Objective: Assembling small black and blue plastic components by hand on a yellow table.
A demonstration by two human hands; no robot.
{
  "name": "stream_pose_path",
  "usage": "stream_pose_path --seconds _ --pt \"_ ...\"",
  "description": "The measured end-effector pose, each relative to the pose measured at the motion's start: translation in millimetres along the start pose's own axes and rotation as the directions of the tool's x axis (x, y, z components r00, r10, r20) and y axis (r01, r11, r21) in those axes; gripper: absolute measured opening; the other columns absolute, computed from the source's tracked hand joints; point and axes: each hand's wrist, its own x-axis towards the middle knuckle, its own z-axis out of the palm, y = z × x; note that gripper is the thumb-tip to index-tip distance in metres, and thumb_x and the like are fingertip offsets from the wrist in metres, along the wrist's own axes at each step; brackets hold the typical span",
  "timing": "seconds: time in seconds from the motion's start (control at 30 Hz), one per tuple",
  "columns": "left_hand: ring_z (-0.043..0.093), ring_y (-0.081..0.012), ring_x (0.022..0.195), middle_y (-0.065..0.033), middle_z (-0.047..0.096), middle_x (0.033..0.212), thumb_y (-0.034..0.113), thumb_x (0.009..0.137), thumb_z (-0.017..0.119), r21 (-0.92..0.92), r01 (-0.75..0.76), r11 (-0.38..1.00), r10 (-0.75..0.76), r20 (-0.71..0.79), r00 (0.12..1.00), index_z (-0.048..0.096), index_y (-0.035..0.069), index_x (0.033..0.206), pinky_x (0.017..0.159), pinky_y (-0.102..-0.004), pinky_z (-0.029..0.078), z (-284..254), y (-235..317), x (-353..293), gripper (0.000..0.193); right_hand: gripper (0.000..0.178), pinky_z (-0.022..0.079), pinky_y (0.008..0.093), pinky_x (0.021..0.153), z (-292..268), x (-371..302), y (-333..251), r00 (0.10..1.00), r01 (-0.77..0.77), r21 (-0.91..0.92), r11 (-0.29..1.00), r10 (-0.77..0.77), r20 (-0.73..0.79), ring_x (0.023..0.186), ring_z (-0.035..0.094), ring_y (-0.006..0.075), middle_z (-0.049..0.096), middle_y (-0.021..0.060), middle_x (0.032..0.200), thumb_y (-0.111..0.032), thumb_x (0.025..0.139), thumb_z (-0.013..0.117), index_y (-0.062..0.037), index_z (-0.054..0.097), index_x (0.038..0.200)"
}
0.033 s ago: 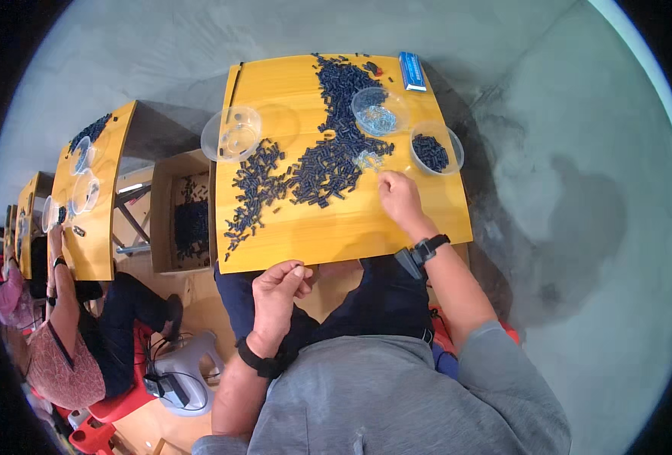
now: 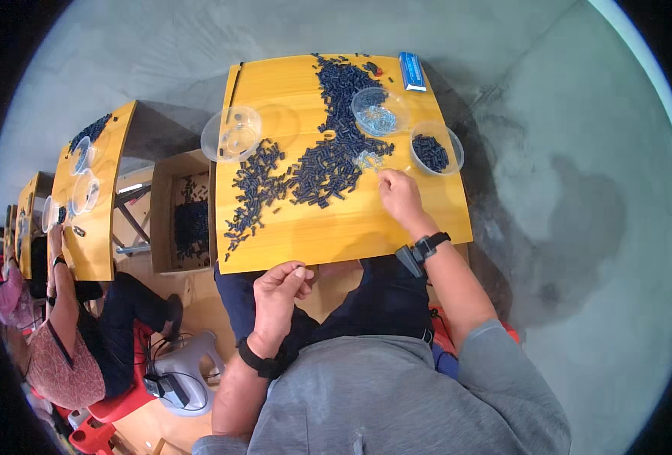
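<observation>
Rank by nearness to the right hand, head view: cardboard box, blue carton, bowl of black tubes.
1. Bowl of black tubes: ahead and right of the right hand.
2. Blue carton: far right corner of the yellow table.
3. Cardboard box: left of the table.

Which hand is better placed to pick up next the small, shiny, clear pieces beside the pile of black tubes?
Probably the right hand: it is over the yellow wood-grain table, close to those clear pieces. The left hand is by the table's near edge, farther away.
</observation>
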Motion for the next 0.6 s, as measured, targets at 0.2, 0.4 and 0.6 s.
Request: stream_pose_path --seconds 0.2,0.4,0.6 --pt "0.056 -0.0082 0.061 -0.0059 0.066 0.078 0.006 0.088 0.058 0.008 0.02 1.0 -0.02 -0.004 1.0 0.065 -0.001 0.093 0.056 -0.0215 0.045 0 -1 2 0.011 0.014 0.048 0.0446 0.071 1 16 3 0.996 -0.016 -0.125 0.992 0.027 0.089 0.08 0.06 0.0374 0.062 0.0201 0.086 -0.007 0.078 0.058 -0.0043 0.064 0.09" --pt "0.057 -0.0107 0.062 -0.0063 0.065 0.078 0.007 0.088 0.058 0.065 0.096 0.993 -0.095 -0.025 0.995 0.063 -0.001 0.096 0.056 -0.0235 0.045 -8 -10 4 0.013 0.017 0.048 0.0439 0.072 3 12 3 0.991 -0.027 -0.121 0.992 0.042 0.124 0.082 0.061 0.0356 0.063 0.0182 0.086 -0.008 0.077 0.059 -0.0042 0.063 0.093" --pt "0.057 -0.0109 0.062 -0.0062 0.064 0.077 0.006 0.087 0.058 0.081 0.133 0.988 -0.128 -0.061 0.99 0.063 -0.001 0.095 0.056 -0.0232 0.045 -7 -12 3 0.012 0.021 0.048 0.0432 0.075 -1 15 3 0.987 0.005 -0.074 0.997 0.007 0.158 0.084 0.061 0.0345 0.063 0.0166 0.09 -0.009 0.077 0.06 -0.0044 0.063 0.097"
